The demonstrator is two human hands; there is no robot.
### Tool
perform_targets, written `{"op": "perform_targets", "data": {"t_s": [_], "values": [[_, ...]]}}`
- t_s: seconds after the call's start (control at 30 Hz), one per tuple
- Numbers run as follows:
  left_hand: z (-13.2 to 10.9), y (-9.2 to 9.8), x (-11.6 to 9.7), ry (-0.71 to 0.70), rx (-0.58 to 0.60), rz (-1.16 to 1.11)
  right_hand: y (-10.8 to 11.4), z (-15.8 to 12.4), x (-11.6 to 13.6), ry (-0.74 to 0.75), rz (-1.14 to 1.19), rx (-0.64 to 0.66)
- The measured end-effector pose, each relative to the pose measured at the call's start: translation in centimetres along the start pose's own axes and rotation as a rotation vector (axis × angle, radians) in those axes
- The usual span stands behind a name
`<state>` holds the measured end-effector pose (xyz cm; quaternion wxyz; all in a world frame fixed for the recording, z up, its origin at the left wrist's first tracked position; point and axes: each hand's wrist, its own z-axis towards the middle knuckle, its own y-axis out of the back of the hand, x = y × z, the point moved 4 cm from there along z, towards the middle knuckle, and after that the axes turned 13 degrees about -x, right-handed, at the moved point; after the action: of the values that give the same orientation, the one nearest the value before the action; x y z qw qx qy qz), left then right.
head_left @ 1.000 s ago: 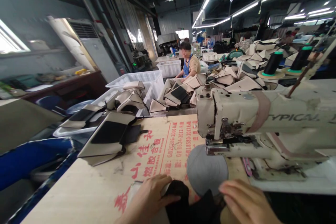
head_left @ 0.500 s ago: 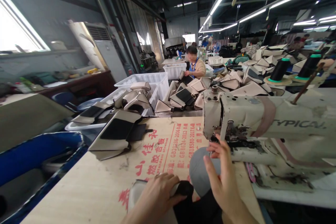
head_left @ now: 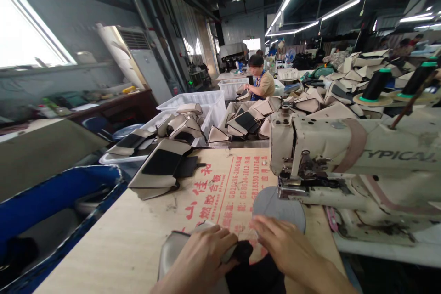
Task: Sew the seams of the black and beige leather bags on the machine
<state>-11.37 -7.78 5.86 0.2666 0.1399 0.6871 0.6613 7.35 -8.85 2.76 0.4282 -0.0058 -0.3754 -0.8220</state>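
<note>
My left hand is closed on a beige-and-black bag at the bottom of the view, its fingers over the upper edge. The black part of the bag extends right, beneath my right wrist. My right hand is just above that part, fingers extended and close together, with no held thing visible; its thumb is largely hidden. Beyond its fingers lies a round grey plate, below the needle end of a sewing machine. Another beige-and-black bag rests on the plywood tabletop.
Clear plastic bins heaped with similar bags stand beyond the tabletop. A blue-rimmed bin is at the left. Black thread spools rise behind the machine. A co-worker sits farther back, handling a bag.
My right hand has come down from the machine's needle end toward the bag, and its spread fingers have drawn together. My left hand still grips the bag. The view has shifted slightly.
</note>
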Motion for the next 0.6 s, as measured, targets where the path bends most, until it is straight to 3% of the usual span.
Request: {"op": "perform_targets", "data": {"t_s": [0.07,0.13,0.2,0.3,0.37,0.43,0.5,0.6], "values": [[1.4,1.6,-1.2,-0.056,-0.031,0.030,-0.6,0.4,-0.9,0.011,-0.007,0.048],[3.7,3.7,-2.0,-0.095,-0.094,0.053,0.1,1.2,-2.4,-0.008,-0.052,-0.045],[6.6,5.7,-2.4,-0.120,-0.164,0.076,1.2,2.2,-3.9,-0.052,-0.091,-0.266],[10.7,7.9,-2.1,-0.127,-0.241,0.106,1.8,3.5,-5.4,-0.241,-0.180,-0.625],[12.7,8.1,-1.8,-0.099,-0.253,0.109,1.0,4.2,-5.7,-0.379,-0.253,-0.743],[13.7,7.4,-2.0,-0.074,-0.226,0.102,-0.2,5.0,-5.5,-0.444,-0.280,-0.747],[13.5,6.3,-2.6,-0.090,-0.191,0.092,-0.9,5.2,-5.3,-0.476,-0.253,-0.716],[11.1,5.3,-2.3,-0.148,-0.137,0.042,-0.5,3.7,-5.2,-0.517,-0.129,-0.639]]}}
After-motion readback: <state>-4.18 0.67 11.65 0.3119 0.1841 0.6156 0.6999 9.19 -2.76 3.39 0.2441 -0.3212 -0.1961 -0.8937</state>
